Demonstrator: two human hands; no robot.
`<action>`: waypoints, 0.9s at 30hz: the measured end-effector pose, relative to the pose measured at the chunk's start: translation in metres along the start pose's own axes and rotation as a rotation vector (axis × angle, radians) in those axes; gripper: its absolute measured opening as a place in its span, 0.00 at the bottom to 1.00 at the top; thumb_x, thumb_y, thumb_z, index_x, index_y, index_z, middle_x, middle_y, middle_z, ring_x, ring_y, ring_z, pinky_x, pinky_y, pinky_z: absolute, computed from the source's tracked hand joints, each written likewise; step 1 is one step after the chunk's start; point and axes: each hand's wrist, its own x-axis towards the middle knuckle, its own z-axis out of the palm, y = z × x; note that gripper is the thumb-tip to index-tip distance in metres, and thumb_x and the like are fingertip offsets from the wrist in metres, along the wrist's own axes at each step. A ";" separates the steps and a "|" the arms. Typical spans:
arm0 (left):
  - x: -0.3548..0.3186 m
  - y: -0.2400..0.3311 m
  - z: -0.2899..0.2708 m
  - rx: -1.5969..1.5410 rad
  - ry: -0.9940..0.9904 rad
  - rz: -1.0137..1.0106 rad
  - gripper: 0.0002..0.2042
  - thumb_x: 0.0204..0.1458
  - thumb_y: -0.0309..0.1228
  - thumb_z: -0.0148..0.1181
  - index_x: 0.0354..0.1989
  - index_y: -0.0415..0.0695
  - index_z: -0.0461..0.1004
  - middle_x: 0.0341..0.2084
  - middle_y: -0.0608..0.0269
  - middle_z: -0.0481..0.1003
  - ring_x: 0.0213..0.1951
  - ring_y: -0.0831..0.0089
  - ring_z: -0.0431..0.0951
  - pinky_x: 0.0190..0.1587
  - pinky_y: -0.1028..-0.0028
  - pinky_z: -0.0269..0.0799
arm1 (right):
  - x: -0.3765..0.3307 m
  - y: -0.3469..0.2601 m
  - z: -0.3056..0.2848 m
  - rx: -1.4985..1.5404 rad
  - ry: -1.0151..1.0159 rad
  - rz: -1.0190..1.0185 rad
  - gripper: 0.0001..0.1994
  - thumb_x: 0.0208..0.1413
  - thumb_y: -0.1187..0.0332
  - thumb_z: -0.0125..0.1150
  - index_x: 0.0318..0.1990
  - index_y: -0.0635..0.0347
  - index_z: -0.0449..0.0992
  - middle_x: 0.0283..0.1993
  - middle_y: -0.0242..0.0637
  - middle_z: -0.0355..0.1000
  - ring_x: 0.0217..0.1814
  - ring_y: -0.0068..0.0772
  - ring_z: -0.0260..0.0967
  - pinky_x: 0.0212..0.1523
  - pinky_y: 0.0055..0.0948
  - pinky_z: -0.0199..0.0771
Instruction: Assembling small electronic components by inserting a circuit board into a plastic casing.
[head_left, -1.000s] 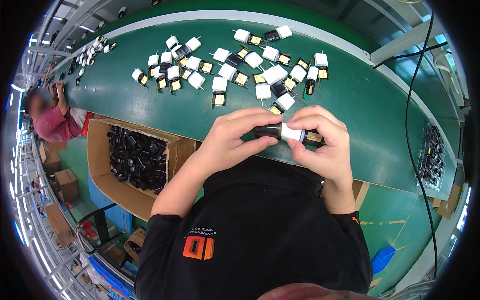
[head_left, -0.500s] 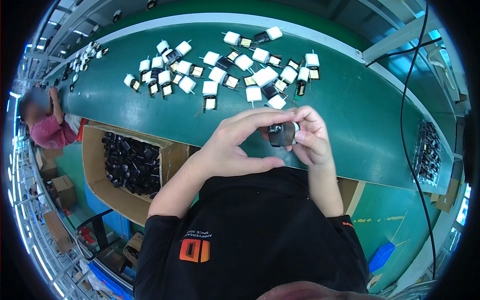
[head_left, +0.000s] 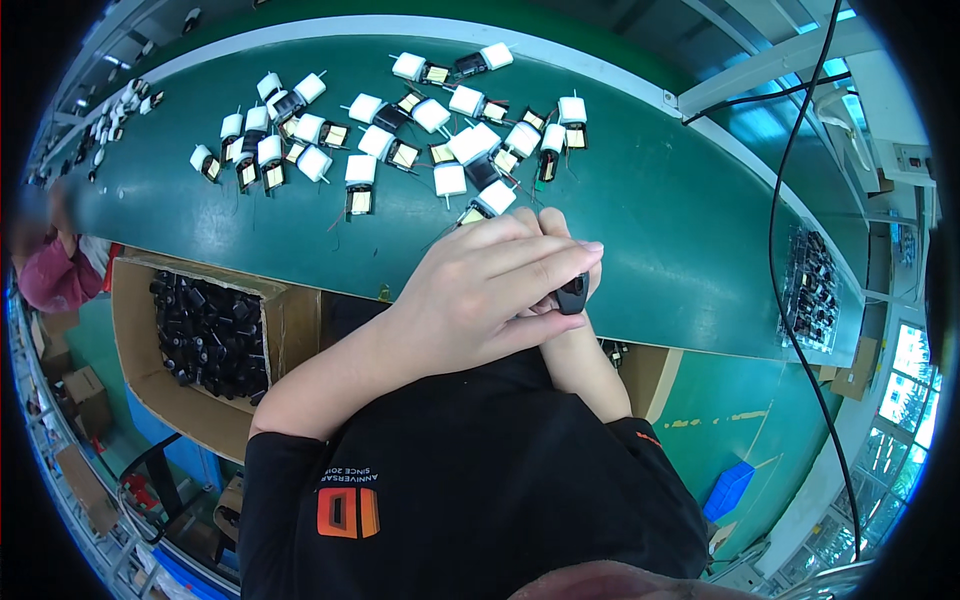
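Note:
My left hand [head_left: 480, 295] lies over my right hand [head_left: 560, 235] near the front edge of the green table [head_left: 650, 220]. Together they hold a small black part [head_left: 572, 295], of which only one end shows below my fingers. My right hand is mostly hidden under the left. Just beyond my hands, several small white-and-black parts with thin wire leads [head_left: 450, 140] lie scattered on the table.
An open cardboard box [head_left: 140, 360] of black parts [head_left: 205, 335] stands below the table at my left. A tray of dark parts [head_left: 812, 290] sits at the table's right end. A black cable [head_left: 790, 170] hangs on the right. Another person [head_left: 50, 270] works at far left.
My hands have closed over each other; the left hand now covers the right and most of the part. The white piece seen earlier is hidden.

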 end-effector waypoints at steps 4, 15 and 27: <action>-0.003 0.000 0.003 -0.014 0.012 0.011 0.28 0.39 0.31 0.73 0.52 0.39 0.74 0.45 0.61 0.78 0.39 0.66 0.78 0.38 0.71 0.71 | 0.000 0.006 -0.001 -0.077 0.038 -0.073 0.09 0.44 0.64 0.63 0.32 0.49 0.69 0.36 0.29 0.63 0.37 0.26 0.65 0.34 0.25 0.73; 0.000 0.000 0.003 -0.004 0.064 0.066 0.26 0.41 0.32 0.72 0.51 0.39 0.74 0.43 0.63 0.78 0.38 0.66 0.76 0.37 0.70 0.71 | 0.000 0.005 0.001 0.029 -0.004 0.012 0.08 0.44 0.64 0.62 0.31 0.49 0.69 0.36 0.29 0.64 0.38 0.27 0.65 0.39 0.26 0.73; -0.004 0.003 0.002 0.007 0.010 0.031 0.29 0.41 0.33 0.72 0.55 0.41 0.73 0.44 0.62 0.78 0.39 0.66 0.77 0.38 0.71 0.71 | -0.001 0.002 -0.002 -0.058 -0.013 -0.045 0.10 0.46 0.64 0.66 0.34 0.48 0.71 0.41 0.31 0.65 0.42 0.28 0.67 0.42 0.28 0.74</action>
